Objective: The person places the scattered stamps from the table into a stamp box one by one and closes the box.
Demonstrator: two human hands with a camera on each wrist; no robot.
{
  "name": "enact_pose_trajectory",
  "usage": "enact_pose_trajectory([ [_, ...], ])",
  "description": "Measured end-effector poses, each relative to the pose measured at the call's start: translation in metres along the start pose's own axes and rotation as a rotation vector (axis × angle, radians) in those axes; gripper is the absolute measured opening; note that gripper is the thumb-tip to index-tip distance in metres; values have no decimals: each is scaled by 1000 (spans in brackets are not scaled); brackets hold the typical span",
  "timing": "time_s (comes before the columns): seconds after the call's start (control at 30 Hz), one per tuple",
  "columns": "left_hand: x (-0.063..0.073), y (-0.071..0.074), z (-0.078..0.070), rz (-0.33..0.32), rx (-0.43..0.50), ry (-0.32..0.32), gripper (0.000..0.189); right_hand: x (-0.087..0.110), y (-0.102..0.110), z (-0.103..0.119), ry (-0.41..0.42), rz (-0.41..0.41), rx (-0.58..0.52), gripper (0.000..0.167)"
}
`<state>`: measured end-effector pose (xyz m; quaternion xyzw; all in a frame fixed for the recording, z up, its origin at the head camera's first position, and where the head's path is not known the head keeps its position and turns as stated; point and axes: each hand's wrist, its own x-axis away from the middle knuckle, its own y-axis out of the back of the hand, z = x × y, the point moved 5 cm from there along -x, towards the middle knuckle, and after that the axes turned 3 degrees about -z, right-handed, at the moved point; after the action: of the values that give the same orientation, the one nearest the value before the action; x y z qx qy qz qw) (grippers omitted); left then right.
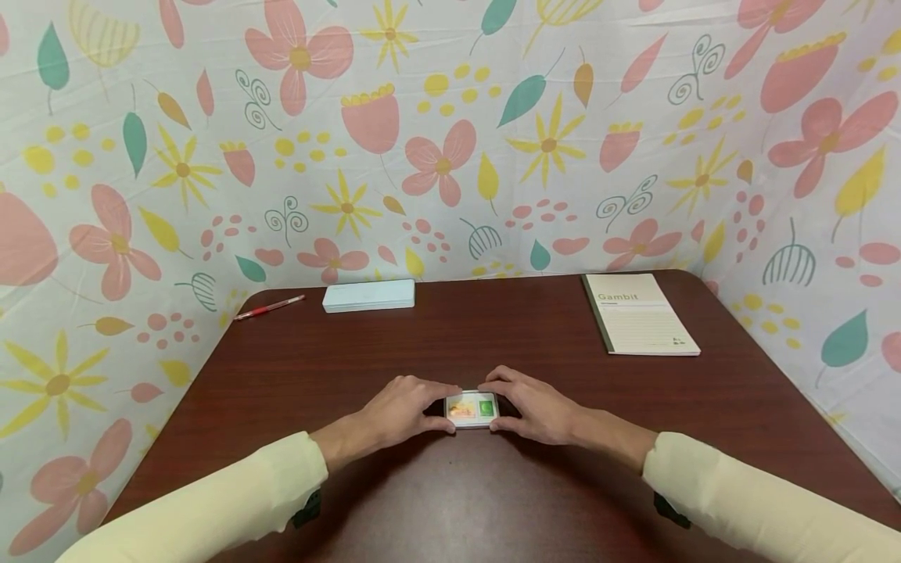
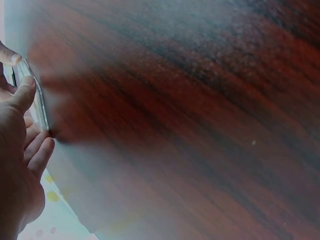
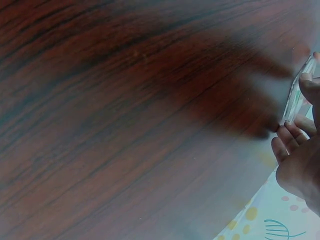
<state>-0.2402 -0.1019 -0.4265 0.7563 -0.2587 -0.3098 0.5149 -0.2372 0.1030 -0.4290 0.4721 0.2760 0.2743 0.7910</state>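
Note:
A small flat rectangular case [image 1: 472, 410] with clear edges lies between my two hands at the middle of the table. Its white face carries an orange picture on the left and a green one on the right. My left hand [image 1: 411, 408] pinches its left end, thumb at the near corner and forefinger along the far edge. On the opposite end, my right hand [image 1: 538, 408] grips it the same way. From the side, the left wrist view shows the case's clear edge [image 2: 42, 107] beside the left thumb. The right wrist view catches its other end [image 3: 291, 100].
A pale blue flat box [image 1: 369, 295] lies at the table's back edge, left of centre. Left of it is a red pen [image 1: 270, 307]. A cream notebook [image 1: 642, 314] marked "Gambit" lies at back right. Flower-printed cloth [image 1: 450, 234] surrounds the dark wooden table [image 1: 450, 500].

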Motion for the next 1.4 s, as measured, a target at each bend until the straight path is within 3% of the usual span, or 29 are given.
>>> enact_pose_trajectory([
  [1.0,-3,-2,0,-12,-40,32,57,-3,2,1,-21,8,-10,50],
  [1.4,-6,2,0,12,-79,45,56,-7,3,-1,-53,19,6,56],
])
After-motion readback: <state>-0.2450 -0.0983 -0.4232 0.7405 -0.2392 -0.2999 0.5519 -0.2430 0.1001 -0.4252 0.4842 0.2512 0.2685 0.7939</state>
